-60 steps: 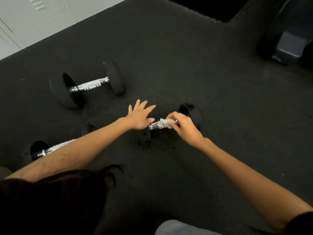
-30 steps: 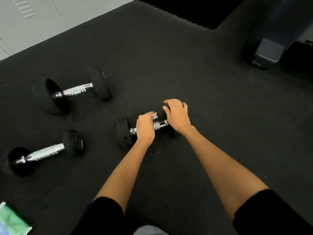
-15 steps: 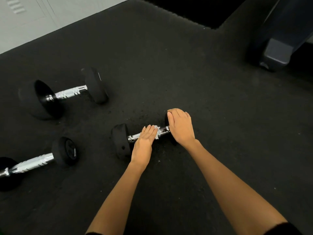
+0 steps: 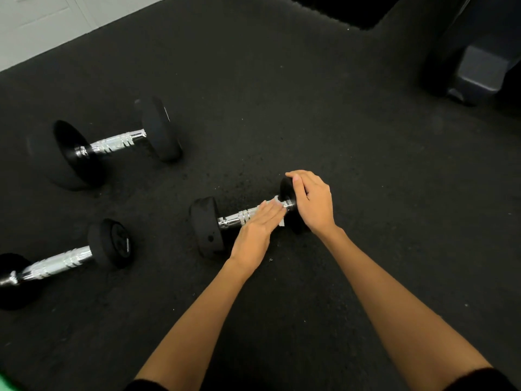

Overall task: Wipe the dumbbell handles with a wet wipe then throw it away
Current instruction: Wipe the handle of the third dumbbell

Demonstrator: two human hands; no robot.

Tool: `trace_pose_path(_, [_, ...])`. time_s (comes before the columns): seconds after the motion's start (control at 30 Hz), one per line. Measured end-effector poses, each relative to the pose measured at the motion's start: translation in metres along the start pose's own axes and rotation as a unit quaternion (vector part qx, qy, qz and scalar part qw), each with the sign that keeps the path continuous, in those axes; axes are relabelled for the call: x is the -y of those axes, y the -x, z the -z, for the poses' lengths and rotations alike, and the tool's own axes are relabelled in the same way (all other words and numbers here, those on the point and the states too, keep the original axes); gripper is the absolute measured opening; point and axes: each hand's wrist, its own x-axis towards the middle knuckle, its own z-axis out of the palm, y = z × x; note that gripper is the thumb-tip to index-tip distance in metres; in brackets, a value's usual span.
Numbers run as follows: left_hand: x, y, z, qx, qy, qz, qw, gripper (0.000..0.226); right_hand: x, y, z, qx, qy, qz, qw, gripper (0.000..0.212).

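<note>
A small dumbbell (image 4: 207, 230) with black ends and a chrome handle (image 4: 235, 217) lies on the black floor mat in the middle. My left hand (image 4: 255, 232) lies flat across the handle with straight fingers, pressing a white wet wipe (image 4: 277, 201) onto the right part of the bar; only the wipe's edges show past my fingers. My right hand (image 4: 311, 201) is curled over the dumbbell's right end and grips it. Most of that end is hidden under the hand.
A larger dumbbell (image 4: 112, 143) lies at the upper left, and another dumbbell (image 4: 64, 259) at the left edge. A dark machine base (image 4: 479, 69) stands at the upper right. A light wall (image 4: 42, 21) borders the mat at the top left. Something green (image 4: 5, 385) shows at the bottom left corner.
My left hand went from curled round the handle to flat on it and slid the wipe right toward the right end. My right hand stays on the right end.
</note>
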Motion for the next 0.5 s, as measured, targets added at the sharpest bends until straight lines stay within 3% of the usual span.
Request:
trace_pose_path(0.13, [-0.017, -0.005, -0.008, 0.063, -0.076, -0.073, 0.992, 0.061, 0.001, -0.001, 0.001, 0.017, -0.002, -0.011, 1.000, 0.032])
trace_pose_path(0.2, [-0.014, -0.003, -0.006, 0.039, -0.089, -0.083, 0.992, 0.043, 0.002, -0.002, 0.002, 0.028, -0.003, -0.015, 1.000, 0.032])
trace_pose_path(0.3, [-0.005, -0.006, -0.004, 0.023, -0.006, -0.022, 0.999, 0.039, 0.004, -0.003, 0.002, 0.029, -0.003, -0.015, 0.999, 0.033])
trace_pose_path(0.43, [-0.002, -0.019, 0.001, -0.020, 0.026, 0.104, 0.994, 0.041, 0.004, 0.001, 0.004, 0.037, 0.017, -0.008, 0.999, 0.035])
trace_pose_path(0.5, [-0.005, -0.025, 0.006, -0.007, 0.035, 0.118, 0.992, 0.038, 0.002, 0.003, 0.005, 0.036, 0.029, 0.001, 0.999, 0.035])
